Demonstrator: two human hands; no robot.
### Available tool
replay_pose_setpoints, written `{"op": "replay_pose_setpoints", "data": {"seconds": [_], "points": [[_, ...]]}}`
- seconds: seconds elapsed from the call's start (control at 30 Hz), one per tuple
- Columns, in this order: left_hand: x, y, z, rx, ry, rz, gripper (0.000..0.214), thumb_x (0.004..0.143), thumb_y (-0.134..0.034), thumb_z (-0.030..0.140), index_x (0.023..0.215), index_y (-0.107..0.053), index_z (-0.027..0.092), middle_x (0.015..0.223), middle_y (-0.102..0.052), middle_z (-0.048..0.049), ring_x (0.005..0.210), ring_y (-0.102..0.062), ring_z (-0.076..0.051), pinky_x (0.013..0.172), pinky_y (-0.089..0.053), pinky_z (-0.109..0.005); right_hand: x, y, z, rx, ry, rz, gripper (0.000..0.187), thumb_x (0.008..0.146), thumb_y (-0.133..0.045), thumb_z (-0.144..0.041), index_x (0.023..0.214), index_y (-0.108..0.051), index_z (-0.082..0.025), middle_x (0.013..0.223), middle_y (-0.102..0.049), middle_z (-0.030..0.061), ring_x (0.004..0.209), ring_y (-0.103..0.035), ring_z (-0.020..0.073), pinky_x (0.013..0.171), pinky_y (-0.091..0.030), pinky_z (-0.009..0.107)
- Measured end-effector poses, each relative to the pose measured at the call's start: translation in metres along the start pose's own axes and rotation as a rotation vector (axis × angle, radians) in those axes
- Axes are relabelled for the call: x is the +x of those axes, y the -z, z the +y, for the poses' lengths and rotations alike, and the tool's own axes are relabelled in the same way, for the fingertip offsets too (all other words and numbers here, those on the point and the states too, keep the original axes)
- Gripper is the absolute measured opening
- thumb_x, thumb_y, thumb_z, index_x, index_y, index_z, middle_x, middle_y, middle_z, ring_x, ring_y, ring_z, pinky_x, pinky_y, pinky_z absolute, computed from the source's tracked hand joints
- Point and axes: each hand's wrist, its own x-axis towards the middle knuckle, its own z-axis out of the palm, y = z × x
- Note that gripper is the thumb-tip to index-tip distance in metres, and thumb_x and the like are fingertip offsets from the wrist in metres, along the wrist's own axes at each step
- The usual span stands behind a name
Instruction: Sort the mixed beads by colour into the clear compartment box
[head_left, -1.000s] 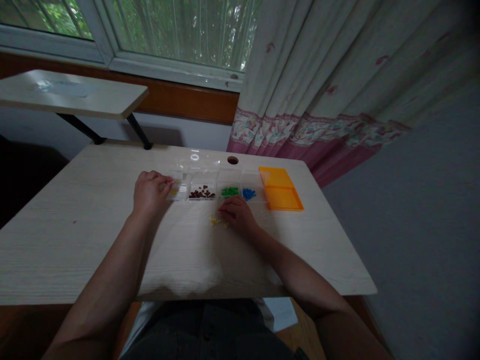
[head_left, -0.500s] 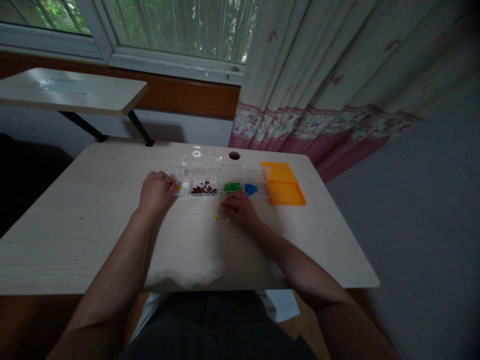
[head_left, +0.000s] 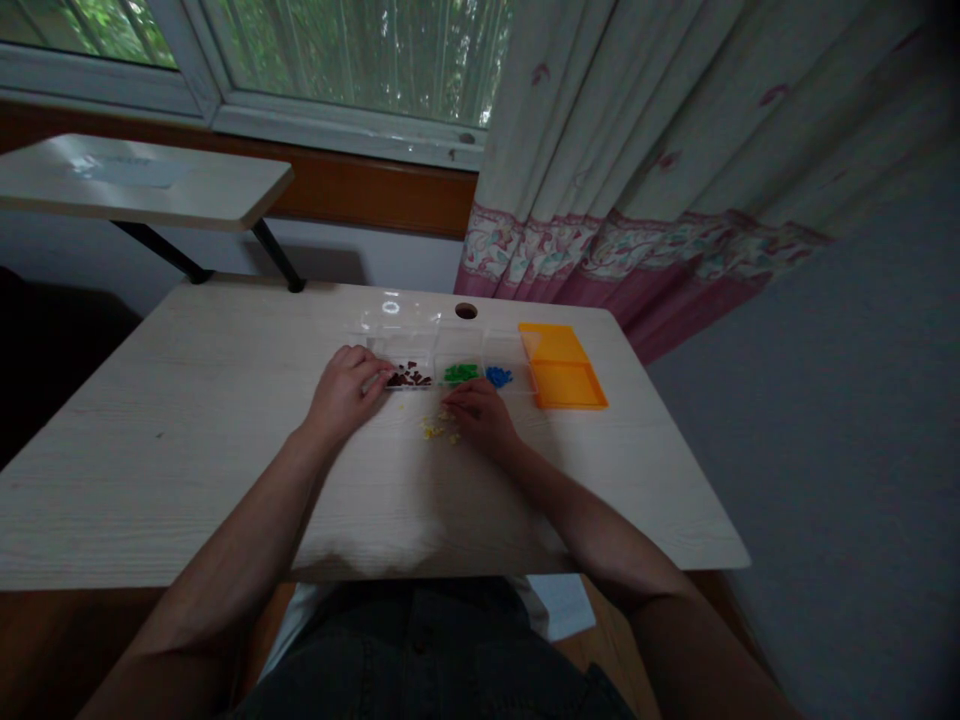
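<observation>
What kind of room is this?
Probably a room at home: a pale desk by a window, a floral curtain beside it, and a clear compartment box of small coloured pieces.

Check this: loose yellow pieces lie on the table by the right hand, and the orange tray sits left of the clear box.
Wrong side. In the head view the orange tray sits right of the clear box; the loose yellow pieces do lie on the table by the right hand.
</observation>
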Motion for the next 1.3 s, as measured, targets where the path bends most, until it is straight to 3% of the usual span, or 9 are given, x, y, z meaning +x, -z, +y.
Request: {"op": "replay_pose_setpoints", "data": {"seconds": [0.2, 0.43, 0.77, 1.3], "points": [[-0.007, -0.018, 0.029, -0.122, -0.207, -0.057, 0.025, 0.093, -0.056, 0.033, 0.113, -0.068, 0.022, 0.096, -0.063, -0.0076, 0.096, -0.055, -0.022, 0.086, -0.046, -0.037, 0.000, -0.001, -0.008, 0.107, -0.082, 0.000, 0.019, 0.086, -0.067, -0.041, 0.088, -0.077, -0.025, 0.091, -0.069, 0.0048, 0.092, -0.062, 0.0183, 0.087, -0.050, 0.035], [-0.010, -0.035, 0.038, -0.214, -0.263, -0.120, 0.029, 0.094, -0.055, 0.030, 0.120, -0.062, 0.020, 0.106, -0.069, -0.0072, 0.099, -0.060, -0.021, 0.089, -0.048, -0.037, -0.002, -0.004, -0.007, 0.263, -0.150, 0.019, 0.022, 0.083, -0.069, -0.046, 0.087, -0.077, -0.026, 0.090, -0.068, 0.0039, 0.089, -0.062, 0.0172, 0.086, -0.049, 0.033], [-0.014, -0.040, 0.039, -0.213, -0.266, 0.020, 0.022, 0.094, -0.057, 0.025, 0.111, -0.069, 0.020, 0.096, -0.074, -0.0046, 0.084, -0.064, -0.016, 0.079, -0.052, -0.029, 0.000, -0.005, -0.009, 0.373, -0.239, 0.022, 0.026, 0.080, -0.070, -0.050, 0.083, -0.077, -0.025, 0.087, -0.068, 0.0030, 0.086, -0.062, 0.0163, 0.080, -0.049, 0.030], [-0.014, -0.039, 0.038, -0.179, -0.237, 0.044, 0.022, 0.094, -0.057, 0.028, 0.109, -0.071, 0.021, 0.093, -0.075, -0.0044, 0.081, -0.065, -0.015, 0.075, -0.053, -0.027, -0.003, -0.007, -0.014, 0.215, -0.069, 0.007, 0.028, 0.092, -0.057, -0.045, 0.096, -0.075, -0.025, 0.093, -0.066, 0.0055, 0.091, -0.061, 0.0169, 0.085, -0.051, 0.032]]}}
